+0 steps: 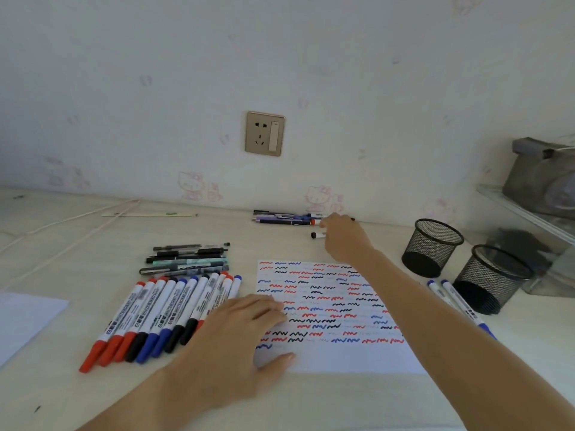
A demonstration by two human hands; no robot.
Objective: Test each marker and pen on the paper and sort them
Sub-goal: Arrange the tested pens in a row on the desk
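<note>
A white test paper [342, 356] covered in red, blue and black squiggles lies at the centre of the desk. My left hand [239, 340] presses flat on its left edge, fingers straight. My right hand [342, 236] reaches past the paper's far edge and holds a white marker with a black cap [317, 234], whose cap end sticks out to the left. Just beyond it, a pile of pens [286, 217] lies against the wall. A row of whiteboard markers [155, 312] with red, black and blue caps lies left of the paper, with several dark pens [186, 258] above it.
Two black mesh pen cups [431, 247] [488, 279] stand at the right, with two blue markers [454, 298] lying in front of them. A white sheet [25, 318] lies at the left edge. Cables [71, 225] run along the back left. A shelf [529, 206] stands at far right.
</note>
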